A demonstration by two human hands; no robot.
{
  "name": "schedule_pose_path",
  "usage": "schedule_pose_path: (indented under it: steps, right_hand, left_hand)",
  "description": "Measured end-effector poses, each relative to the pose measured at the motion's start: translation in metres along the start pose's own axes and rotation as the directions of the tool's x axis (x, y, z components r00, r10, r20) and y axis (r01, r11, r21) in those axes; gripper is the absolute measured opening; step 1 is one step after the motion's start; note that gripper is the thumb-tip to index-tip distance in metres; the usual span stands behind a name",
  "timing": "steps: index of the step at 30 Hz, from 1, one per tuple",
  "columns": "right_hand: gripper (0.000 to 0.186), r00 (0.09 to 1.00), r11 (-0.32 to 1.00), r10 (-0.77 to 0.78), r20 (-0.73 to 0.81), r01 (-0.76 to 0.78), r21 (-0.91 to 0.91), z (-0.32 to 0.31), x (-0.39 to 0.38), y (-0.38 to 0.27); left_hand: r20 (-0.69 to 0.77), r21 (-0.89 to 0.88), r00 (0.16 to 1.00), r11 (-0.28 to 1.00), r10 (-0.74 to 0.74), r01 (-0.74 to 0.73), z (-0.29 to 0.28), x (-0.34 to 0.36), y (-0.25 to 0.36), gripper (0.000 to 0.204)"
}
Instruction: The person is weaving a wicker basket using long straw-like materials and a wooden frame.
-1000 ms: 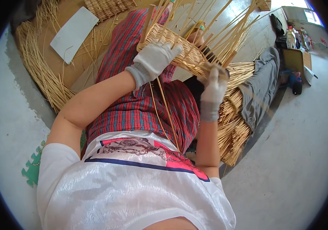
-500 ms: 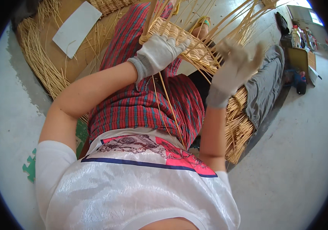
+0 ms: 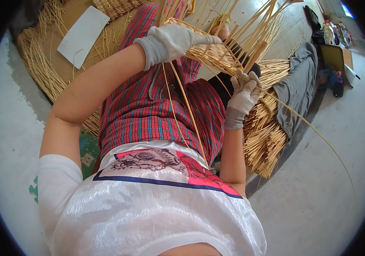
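1. I am watching the left hand (image 3: 171, 41), gloved in grey-white, lying flat with fingers pressed together on the woven basket (image 3: 210, 53), which is resting over the lap in red plaid trousers (image 3: 148, 115).
2. The right hand (image 3: 243, 94), also gloved, is closing around one upright cane stake (image 3: 255, 53) at the basket's near right edge.
3. Long loose canes (image 3: 186, 106) are trailing from the basket down toward the person's shirt.
4. A bundle of cut cane (image 3: 265, 136) is lying right of the basket; a white sheet (image 3: 82, 36) is lying well left of it.
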State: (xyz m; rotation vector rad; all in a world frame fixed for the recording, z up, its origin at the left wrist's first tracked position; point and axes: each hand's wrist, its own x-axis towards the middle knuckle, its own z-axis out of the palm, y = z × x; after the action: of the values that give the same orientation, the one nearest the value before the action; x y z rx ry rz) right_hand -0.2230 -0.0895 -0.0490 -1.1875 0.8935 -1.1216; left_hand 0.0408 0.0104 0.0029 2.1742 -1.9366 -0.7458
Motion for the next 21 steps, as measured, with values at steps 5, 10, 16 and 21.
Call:
schedule_pose_path:
  steps: [5, 10, 16, 21]
  right_hand:
    - [0.027, 0.998, 0.998, 0.056, 0.038, -0.056, 0.013, 0.002, 0.001, 0.000]
    - [0.029, 0.988, 0.985, 0.154, 0.011, -0.155, 0.080, -0.015, 0.006, 0.001]
    - [0.026, 0.983, 0.876, 0.154, 0.096, -0.091, -0.473, 0.000, -0.024, -0.018]
    - [0.026, 0.793, 0.351, -0.394, 0.464, 0.597, -0.722, 0.065, -0.020, -0.025]
  left_hand:
    - [-0.088, -0.246, 0.966, 0.935, 0.242, -0.257, 0.009, 0.010, -0.044, 0.082]
    - [-0.282, -0.559, 0.954, 0.790, 0.103, -0.251, -0.065, -0.012, -0.083, 0.037]
    - [-0.523, -0.850, 0.757, 0.301, -0.390, -0.432, -0.025, -0.044, -0.127, 0.040]
    - [-0.363, -0.929, 0.866, 0.068, -0.345, -0.363, 0.030, -0.038, -0.098, 0.085]
